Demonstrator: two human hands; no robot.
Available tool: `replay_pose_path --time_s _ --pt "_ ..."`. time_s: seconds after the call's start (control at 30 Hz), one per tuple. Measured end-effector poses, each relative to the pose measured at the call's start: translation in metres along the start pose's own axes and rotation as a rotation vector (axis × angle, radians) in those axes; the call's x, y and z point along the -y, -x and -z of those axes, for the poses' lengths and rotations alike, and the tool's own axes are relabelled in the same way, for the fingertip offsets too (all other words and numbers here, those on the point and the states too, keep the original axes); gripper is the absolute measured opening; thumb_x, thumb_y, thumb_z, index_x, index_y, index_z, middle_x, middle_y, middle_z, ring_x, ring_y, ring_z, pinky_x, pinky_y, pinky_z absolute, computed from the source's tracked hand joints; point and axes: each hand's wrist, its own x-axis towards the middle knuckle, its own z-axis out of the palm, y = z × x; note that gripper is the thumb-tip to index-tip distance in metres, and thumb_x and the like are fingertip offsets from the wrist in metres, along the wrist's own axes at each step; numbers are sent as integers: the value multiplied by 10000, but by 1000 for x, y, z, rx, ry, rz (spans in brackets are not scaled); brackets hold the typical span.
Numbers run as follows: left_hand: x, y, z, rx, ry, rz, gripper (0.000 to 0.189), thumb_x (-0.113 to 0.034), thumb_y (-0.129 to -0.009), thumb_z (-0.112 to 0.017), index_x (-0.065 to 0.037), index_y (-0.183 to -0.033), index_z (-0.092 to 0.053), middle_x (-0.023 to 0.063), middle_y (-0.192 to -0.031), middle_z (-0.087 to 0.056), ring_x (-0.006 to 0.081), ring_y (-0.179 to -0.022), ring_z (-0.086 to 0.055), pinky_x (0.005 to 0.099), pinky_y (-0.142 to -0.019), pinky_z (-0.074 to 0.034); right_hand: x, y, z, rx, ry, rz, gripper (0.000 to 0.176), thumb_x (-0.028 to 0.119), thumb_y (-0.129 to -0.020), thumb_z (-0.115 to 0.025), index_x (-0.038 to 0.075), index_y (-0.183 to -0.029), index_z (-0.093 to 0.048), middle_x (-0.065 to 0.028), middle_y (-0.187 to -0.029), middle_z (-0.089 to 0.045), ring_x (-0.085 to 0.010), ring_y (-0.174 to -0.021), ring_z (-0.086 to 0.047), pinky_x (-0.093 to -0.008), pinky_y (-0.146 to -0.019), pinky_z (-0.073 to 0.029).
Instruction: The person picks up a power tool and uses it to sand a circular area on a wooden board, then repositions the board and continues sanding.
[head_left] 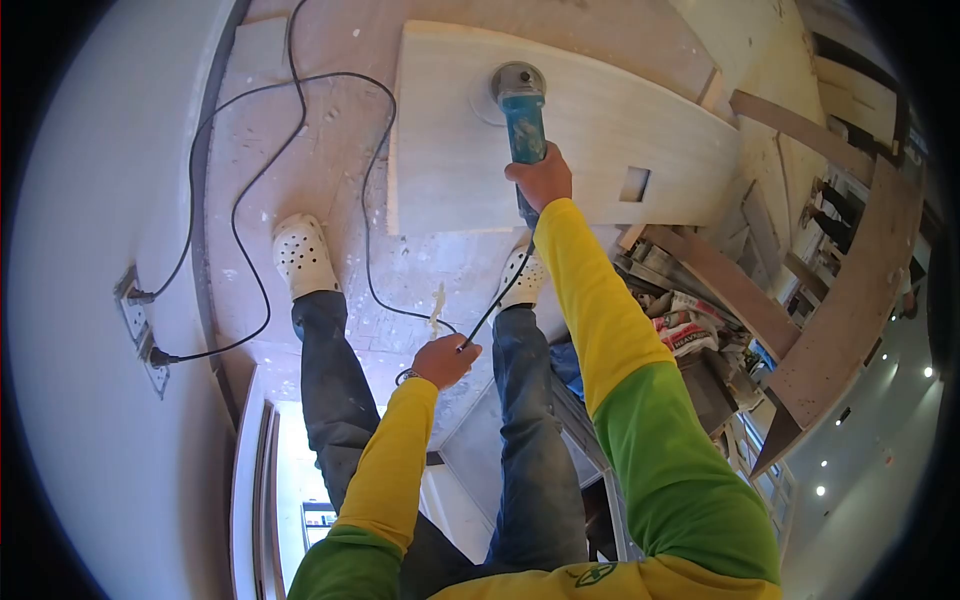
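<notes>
My right hand grips the handle of a teal angle grinder, whose disc rests on a pale stone slab lying on the dusty floor. The slab has a small rectangular cut-out to the right of the hand. My left hand is closed on the grinder's black cable, held up near my knees. Both sleeves are yellow and green. My feet, in white perforated clogs, stand just before the slab's near edge.
The black cable loops across the floor to a wall socket on the white wall at left. Wooden planks and a pile of printed bags lie at right. A drop to a lower level opens behind my legs.
</notes>
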Motion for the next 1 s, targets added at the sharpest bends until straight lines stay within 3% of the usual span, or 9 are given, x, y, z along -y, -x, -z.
replay_pose_path --time_s 0.13,0.3,0.4,0.47,0.53,0.6,1.0 --pt "2 -2 -2 -33 -7 -1 439 -501 -903 -548 -89 -964 -688 83 -832 -732 298 -881 -687 417 -792 -506 5 1 -4 26 10 -14 611 243 -664 -748 52 -1214 -565 -177 -1091 -687 -333 -1025 -666 -381 -921 -512" --pt "15 -9 -7 -80 -64 -30 443 -476 -910 -544 -64 -996 -683 168 -964 -717 372 -940 -668 450 -839 -503 8 2 -12 36 10 -39 607 246 -671 -745 53 -1216 -557 -176 -1101 -684 -333 -1029 -666 -376 -926 -511" --pt "16 -7 -4 -98 -84 -19 450 -473 -899 -549 -56 -999 -683 121 -891 -728 315 -877 -681 409 -816 -497 7 1 -17 35 0 -38 607 251 -672 -744 58 -1216 -557 -174 -1104 -684 -330 -1029 -667 -375 -928 -511" --pt "16 -7 -3 -98 -75 -11 450 -476 -898 -549 -57 -994 -683 124 -897 -727 317 -879 -680 412 -818 -497 7 1 -22 -20 -13 -12 532 229 -650 -738 30 -1127 -607 -164 -997 -697 -307 -930 -679 -363 -875 -519" --pt "16 -7 -2 -101 -66 -3 450 -478 -897 -550 -57 -988 -683 127 -902 -726 319 -881 -679 414 -819 -497 8 2 -23 -20 -11 -19 532 229 -652 -737 31 -1128 -606 -164 -997 -697 -307 -931 -679 -364 -874 -519" --pt "15 -6 0 -47 -46 37 461 -478 -909 -540 -57 -1034 -680 203 -1048 -695 400 -991 -650 457 -877 -497 8 3 -24 -19 -9 -26 532 229 -653 -737 32 -1129 -606 -164 -997 -697 -308 -931 -679 -365 -874 -519" --pt "10 -2 5 -34 -63 48 468 -480 -912 -540 -48 -1037 -673 209 -1067 -685 407 -1005 -640 464 -882 -488 13 1 -23 49 41 -57 623 257 -675 -752 52 -1230 -557 -167 -1108 -688 -328 -1039 -666 -371 -937 -511"
